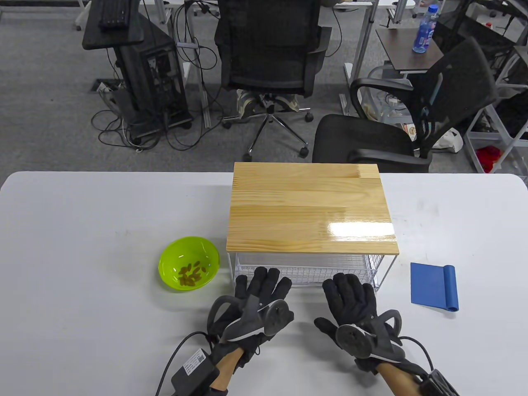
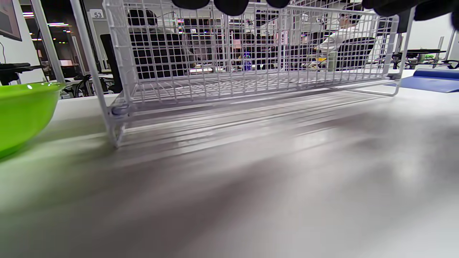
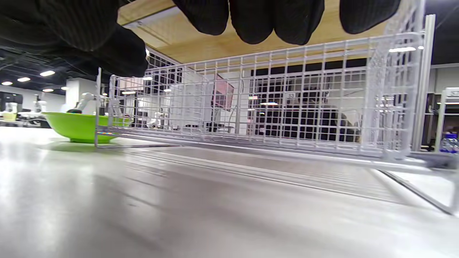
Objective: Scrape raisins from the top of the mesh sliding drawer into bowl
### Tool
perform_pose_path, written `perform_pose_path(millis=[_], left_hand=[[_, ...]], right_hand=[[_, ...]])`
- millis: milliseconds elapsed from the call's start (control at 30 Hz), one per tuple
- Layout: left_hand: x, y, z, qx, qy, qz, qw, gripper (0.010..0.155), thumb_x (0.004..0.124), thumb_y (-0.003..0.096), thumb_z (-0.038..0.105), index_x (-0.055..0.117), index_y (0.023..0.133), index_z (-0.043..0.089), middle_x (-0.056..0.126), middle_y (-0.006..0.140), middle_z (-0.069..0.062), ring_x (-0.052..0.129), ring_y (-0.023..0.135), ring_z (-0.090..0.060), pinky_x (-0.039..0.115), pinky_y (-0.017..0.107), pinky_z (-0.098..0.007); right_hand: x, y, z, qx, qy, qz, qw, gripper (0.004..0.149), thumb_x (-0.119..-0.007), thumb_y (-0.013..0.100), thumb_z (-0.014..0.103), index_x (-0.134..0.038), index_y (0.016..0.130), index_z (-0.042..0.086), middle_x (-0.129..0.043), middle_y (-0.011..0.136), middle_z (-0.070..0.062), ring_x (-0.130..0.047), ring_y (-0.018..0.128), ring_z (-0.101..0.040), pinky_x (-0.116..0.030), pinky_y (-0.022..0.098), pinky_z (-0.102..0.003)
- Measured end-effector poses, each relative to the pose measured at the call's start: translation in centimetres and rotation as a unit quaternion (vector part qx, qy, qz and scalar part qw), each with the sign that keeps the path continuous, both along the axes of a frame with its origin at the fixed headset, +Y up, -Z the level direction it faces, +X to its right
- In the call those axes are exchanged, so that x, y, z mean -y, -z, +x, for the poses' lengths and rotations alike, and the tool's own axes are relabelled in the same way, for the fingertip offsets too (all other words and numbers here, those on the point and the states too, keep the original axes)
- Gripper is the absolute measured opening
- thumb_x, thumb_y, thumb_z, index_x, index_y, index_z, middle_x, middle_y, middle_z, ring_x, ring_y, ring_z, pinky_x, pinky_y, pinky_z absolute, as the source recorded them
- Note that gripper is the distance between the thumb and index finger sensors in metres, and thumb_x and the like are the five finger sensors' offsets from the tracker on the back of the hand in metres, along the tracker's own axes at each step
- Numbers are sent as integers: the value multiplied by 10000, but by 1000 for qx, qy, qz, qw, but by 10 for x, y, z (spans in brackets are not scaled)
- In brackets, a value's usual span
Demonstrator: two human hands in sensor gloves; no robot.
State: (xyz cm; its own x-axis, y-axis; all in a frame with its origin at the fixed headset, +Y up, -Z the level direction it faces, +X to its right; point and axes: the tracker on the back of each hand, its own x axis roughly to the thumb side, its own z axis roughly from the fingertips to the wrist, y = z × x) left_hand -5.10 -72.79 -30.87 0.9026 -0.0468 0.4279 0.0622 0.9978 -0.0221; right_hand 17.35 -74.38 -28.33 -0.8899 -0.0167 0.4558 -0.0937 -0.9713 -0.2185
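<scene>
A white mesh sliding drawer (image 1: 307,270) (image 2: 247,68) (image 3: 272,107) stands under a bare wooden top (image 1: 309,208) (image 3: 172,32). Left of it sits a green bowl (image 1: 189,264) (image 2: 21,114) (image 3: 80,127) with several raisins (image 1: 192,274) inside. A blue scraper (image 1: 434,286) (image 2: 428,79) lies flat on the table to the drawer's right. My left hand (image 1: 258,291) and right hand (image 1: 350,295) rest palm-down side by side just in front of the drawer, fingers straight, fingertips (image 3: 251,18) close to the mesh front. Neither hand holds anything.
The white table (image 1: 90,231) stretches left and right of the drawer. Behind it are office chairs (image 1: 268,53), a computer stand (image 1: 136,70) with cables and a side table with a water bottle (image 1: 425,29).
</scene>
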Motion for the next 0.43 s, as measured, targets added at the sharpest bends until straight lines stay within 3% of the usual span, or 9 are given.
perform_pose_path(millis=[433], left_hand=[[-1,-2,1,3,2,0,1000,766,514,493,680,371,1177,367,430,1276,-49,485,1195,-397,453,815,-651]], right_hand=[[0,-1,-2,8,-10,-3,1000,820,-629,556,548,-350,1142,46,-343,1146,-304,-436,1026,-649,-434,645,-777]])
